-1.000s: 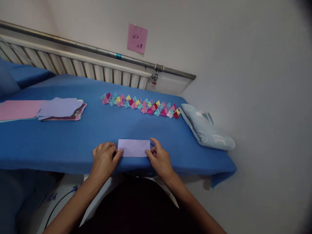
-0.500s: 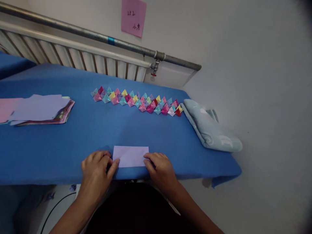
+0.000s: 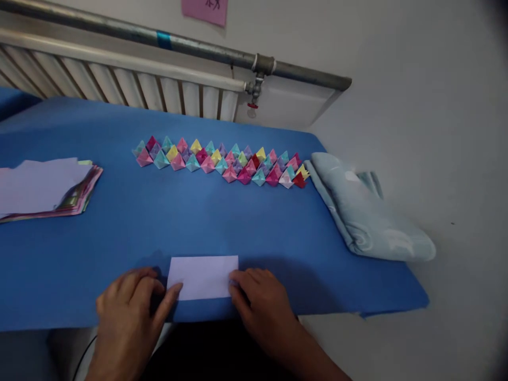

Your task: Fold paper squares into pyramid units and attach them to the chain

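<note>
A pale lilac sheet of folded paper (image 3: 203, 278) lies flat near the front edge of the blue-covered table (image 3: 166, 222). At its left edge, my left hand (image 3: 130, 301) has the thumb on the lower corner, the other fingers curled beside it. My right hand (image 3: 262, 301) pinches the right edge between thumb and forefinger; a bit of that corner curls up at the fingertips. Further back, several folded paper pieces (image 3: 207, 164) in pink, turquoise, yellow, purple and red stand in tight rows.
To the left lies a stack of coloured paper (image 3: 43, 185). A folded light-blue blanket (image 3: 369, 211) sits at the right end. Behind the table are a white radiator (image 3: 127, 98), a metal pipe (image 3: 214, 51) with a red-handled valve, and a pink note (image 3: 204, 10) on the wall.
The view has tilted down and come closer, so the paper and hands appear lower and larger. Both hands keep their places at the paper's two edges.
</note>
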The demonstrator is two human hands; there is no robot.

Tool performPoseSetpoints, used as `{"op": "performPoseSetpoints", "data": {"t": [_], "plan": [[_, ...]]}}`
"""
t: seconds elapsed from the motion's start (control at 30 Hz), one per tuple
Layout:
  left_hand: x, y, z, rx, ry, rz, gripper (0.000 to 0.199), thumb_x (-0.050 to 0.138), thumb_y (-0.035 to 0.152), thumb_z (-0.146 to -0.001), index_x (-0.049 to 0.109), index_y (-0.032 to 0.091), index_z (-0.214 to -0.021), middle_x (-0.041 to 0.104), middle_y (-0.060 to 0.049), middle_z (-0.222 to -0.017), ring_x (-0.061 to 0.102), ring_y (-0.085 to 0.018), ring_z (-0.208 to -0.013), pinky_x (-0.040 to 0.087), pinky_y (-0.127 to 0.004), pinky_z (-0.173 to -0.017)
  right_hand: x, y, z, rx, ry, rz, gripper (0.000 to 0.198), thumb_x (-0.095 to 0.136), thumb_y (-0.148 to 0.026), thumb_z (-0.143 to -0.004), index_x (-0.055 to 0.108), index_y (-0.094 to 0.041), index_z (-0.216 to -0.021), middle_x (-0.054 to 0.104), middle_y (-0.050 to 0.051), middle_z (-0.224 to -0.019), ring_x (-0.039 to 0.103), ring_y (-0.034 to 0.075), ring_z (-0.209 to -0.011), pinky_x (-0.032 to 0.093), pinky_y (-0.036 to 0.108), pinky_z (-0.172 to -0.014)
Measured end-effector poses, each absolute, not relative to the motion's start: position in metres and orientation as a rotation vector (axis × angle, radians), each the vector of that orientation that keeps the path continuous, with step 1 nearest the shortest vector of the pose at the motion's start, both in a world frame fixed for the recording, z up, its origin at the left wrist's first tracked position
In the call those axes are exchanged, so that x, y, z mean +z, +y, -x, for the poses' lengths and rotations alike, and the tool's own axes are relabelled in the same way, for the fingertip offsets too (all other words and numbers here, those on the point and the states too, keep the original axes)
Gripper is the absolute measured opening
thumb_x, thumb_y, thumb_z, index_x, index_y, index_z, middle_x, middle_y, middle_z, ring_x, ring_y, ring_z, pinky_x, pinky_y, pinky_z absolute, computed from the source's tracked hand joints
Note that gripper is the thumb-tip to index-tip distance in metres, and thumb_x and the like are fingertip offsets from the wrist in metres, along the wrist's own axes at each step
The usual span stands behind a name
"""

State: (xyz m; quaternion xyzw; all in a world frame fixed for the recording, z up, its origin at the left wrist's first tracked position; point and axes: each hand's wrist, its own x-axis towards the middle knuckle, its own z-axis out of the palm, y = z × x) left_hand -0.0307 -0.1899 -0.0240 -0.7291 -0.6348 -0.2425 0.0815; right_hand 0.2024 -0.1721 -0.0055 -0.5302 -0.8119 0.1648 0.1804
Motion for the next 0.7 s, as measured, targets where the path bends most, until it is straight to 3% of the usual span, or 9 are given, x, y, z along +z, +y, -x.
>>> {"op": "performPoseSetpoints", "data": {"t": [0.1,0.17,0.33,0.47,0.7], "plan": [[-0.014,-0.19,0.008,-0.865,-1.614,2.402,0.014,0.053,0.024,-0.09,0.064,0.018,-0.094,0.065,-0.011,-0.097,0.057,-0.026,-0.089,0.043,-0.04,-0.074,-0.006,-0.171,-0.204,0.447,-2.309,1.455,0.015,0.051,-0.017,-0.089,0.063,-0.019,-0.098,0.069,0.003,-0.081,0.06,0.018,-0.072,0.036,0.03,-0.069],[-0.012,-0.189,-0.008,-0.872,-1.426,2.716,0.022,0.05,0.019,-0.092,0.061,0.018,-0.111,0.065,-0.009,-0.107,0.057,-0.022,-0.096,0.046,-0.036,-0.08,-0.006,-0.17,-0.205,0.431,-2.323,1.426,0.015,0.052,-0.016,-0.088,0.063,-0.019,-0.098,0.069,0.003,-0.081,0.06,0.018,-0.072,0.036,0.031,-0.068],[-0.02,-0.195,-0.005,-0.701,-1.303,2.883,0.032,0.049,0.018,-0.093,0.056,0.016,-0.124,0.065,-0.009,-0.116,0.057,-0.022,-0.101,0.046,-0.037,-0.085,-0.007,-0.168,-0.207,0.426,-2.375,1.407,0.014,0.052,-0.015,-0.088,0.064,-0.019,-0.094,0.07,0.003,-0.079,0.061,0.019,-0.072,0.036,0.031,-0.068],[-0.021,-0.206,0.022,-0.628,-1.328,2.792,0.035,0.052,0.018,-0.092,0.056,0.015,-0.126,0.064,-0.01,-0.118,0.057,-0.023,-0.102,0.045,-0.037,-0.085,-0.002,-0.168,-0.207,0.499,-2.362,1.415,0.017,0.05,-0.014,-0.088,0.066,-0.018,-0.093,0.071,0.004,-0.08,0.063,0.02,-0.073,0.038,0.032,-0.069],[-0.018,-0.206,-0.002,-0.855,-1.296,2.796,0.028,0.063,0.015,-0.085,0.059,0.011,-0.113,0.066,-0.012,-0.106,0.057,-0.024,-0.1,0.046,-0.039,-0.085,0.015,-0.173,-0.208,1.049,-2.129,1.387,0.018,0.057,-0.012,-0.083,0.068,-0.02,-0.095,0.073,0.002,-0.087,0.066,0.015,-0.077,0.044,0.025,-0.069]]}}
